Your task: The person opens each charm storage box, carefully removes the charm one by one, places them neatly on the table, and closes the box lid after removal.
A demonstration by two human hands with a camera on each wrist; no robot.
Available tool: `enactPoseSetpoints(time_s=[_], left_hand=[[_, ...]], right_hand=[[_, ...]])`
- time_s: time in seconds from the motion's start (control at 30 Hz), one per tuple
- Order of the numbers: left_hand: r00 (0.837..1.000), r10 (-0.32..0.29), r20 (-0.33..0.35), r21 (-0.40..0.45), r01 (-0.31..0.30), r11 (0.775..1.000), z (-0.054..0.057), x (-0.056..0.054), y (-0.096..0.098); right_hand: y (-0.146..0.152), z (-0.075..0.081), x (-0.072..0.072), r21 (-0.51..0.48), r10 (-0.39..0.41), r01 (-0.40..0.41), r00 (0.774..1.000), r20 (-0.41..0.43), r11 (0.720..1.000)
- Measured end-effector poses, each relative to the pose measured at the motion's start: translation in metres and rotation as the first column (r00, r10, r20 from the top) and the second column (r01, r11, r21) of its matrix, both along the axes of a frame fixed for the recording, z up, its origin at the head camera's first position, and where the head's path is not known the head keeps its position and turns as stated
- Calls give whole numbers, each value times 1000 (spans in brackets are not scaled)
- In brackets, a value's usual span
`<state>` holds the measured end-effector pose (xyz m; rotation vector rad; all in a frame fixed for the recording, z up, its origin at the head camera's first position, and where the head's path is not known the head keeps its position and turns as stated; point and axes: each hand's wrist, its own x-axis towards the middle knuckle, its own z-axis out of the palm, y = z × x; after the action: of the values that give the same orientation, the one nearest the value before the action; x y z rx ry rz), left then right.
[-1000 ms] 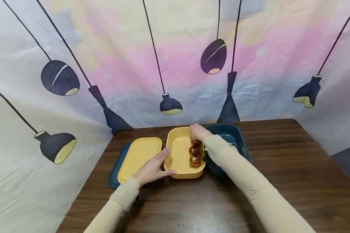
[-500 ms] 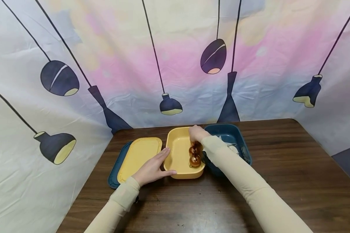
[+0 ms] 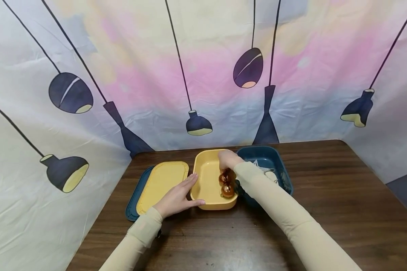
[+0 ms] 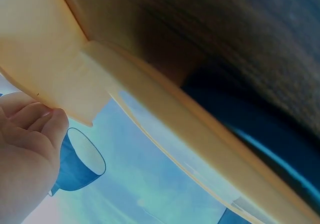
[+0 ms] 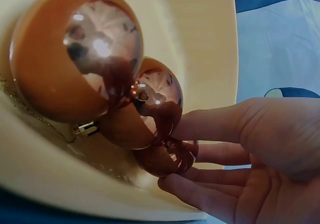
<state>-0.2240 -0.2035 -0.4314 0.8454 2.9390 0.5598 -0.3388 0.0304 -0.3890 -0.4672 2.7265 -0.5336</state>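
- Sleeves, pale cream, come in from the lower edge of the frame and reach across the dark wood desk.
- Left hand, just left of centre: thumb and fingers stand well apart, fingers fairly straight, laid against the left side and near corner of the yellow box. It looks to me like steadying rather than gripping.
- Lids lie left of that hand, the yellow lid partly over the blue lid. 
- Yellow box, mid-frame, seems to be smooth, stiff, light plastic; I'd guess it could slide if nudged, so a palm on its wall makes sense.
- Copper baubles sit in a row along that box's right side. The near bauble and middle bauble lie free of the fingers. They're mirror-glossy, probably thin, hollow and very light: apt to roll, slippery under a hard squeeze, perhaps easy to dent or crack. Fingertips on opposite sides, round the widest part, should do; the small metal cap offers another hold.
- Right hand, at the row's far end, has thumb and fingers closed about the far bauble.
- Blue box, right of centre, holds white pieces too hidden to name fully.
- Backdrop cloth, printed with hanging lamps, fills the upper frame.
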Motion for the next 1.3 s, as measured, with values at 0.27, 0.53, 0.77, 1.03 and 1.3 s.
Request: enactPoseSetpoints(time_s=[0.27, 0.53, 0.77, 1.03, 1.3], left_hand=[[1000, 4, 5, -6, -4, 1000, 1, 0, 0], [1000, -3, 1, -13, 3, 1000, 1, 1, -2], [1000, -16, -3, -24, 15, 1000, 4, 0, -2], [1000, -7, 17, -27, 7, 1000, 6, -2, 0], [1000, -10, 16, -23, 10, 1000, 3, -2, -2]], right_hand=[[0, -5, -3, 0, 50, -50, 999, -17, 999], [0, -8, -7, -7, 76, -76, 997, -9, 997], [8, 14, -12, -43, 102, -101, 995, 5, 994], [27, 36, -13, -80, 117, -122, 991, -60, 989], [58, 52, -13, -126, 116, -143, 972, -203, 982]])
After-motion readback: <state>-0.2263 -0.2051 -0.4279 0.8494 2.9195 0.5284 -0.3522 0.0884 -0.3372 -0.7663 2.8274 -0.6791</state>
